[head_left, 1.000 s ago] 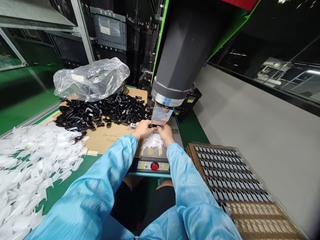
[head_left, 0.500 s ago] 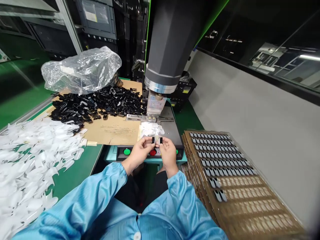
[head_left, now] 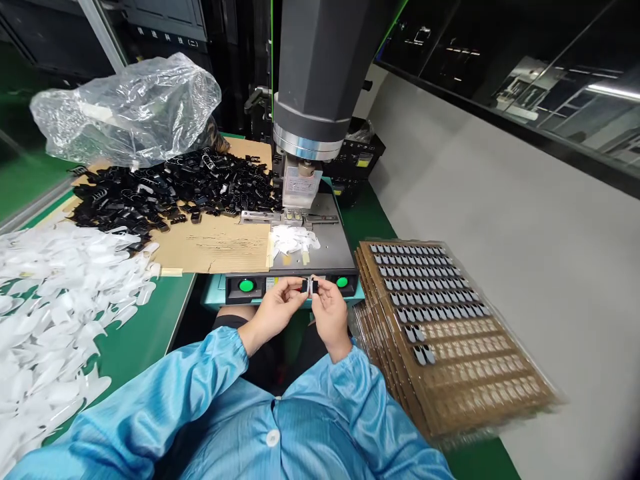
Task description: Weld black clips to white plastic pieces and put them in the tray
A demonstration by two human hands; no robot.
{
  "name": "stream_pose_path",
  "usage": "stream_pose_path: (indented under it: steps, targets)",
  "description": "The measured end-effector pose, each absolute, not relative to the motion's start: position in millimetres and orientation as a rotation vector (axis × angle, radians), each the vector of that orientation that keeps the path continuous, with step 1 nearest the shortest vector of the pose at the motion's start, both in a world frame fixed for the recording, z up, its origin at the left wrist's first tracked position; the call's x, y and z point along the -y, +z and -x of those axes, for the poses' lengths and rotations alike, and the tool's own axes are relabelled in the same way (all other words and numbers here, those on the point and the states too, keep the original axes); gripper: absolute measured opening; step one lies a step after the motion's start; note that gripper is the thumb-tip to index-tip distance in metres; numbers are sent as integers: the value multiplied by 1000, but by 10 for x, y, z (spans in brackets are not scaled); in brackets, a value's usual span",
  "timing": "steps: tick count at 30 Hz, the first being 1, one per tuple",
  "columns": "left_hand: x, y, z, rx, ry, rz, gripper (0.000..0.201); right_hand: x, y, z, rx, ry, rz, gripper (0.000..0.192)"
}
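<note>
My left hand (head_left: 276, 311) and my right hand (head_left: 327, 313) meet in front of the machine's button panel (head_left: 293, 285), each pinching one small black piece (head_left: 309, 287) with white between them. Both pieces are held side by side, close to my chest. Behind them the grey press head (head_left: 320, 73) hangs over the metal fixture plate (head_left: 330, 250), where a few white parts (head_left: 293, 239) lie. Blue sleeves cover both my arms.
A heap of black clips (head_left: 170, 190) lies on cardboard (head_left: 215, 247) at the left, with a clear plastic bag (head_left: 127, 110) behind. White plastic pieces (head_left: 55, 293) cover the green table at far left. Stacked brown trays (head_left: 440, 320) with small dark parts sit at the right.
Both hands have drawn back from under the press head to in front of the button panel, now holding the small black pieces. The camera view has tipped downward.
</note>
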State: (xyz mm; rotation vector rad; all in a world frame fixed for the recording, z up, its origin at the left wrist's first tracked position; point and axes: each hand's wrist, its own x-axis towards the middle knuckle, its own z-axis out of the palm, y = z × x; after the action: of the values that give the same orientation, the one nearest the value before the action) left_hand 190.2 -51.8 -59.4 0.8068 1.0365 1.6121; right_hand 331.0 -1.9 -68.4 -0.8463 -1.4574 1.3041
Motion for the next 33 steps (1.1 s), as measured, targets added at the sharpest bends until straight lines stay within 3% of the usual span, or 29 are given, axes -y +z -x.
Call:
stream_pose_path:
  steps: [33]
  targets:
    - [577, -560, -1925, -1070, 1468, -747, 44, 71, -800, -3380, 1473, 1263, 853, 33]
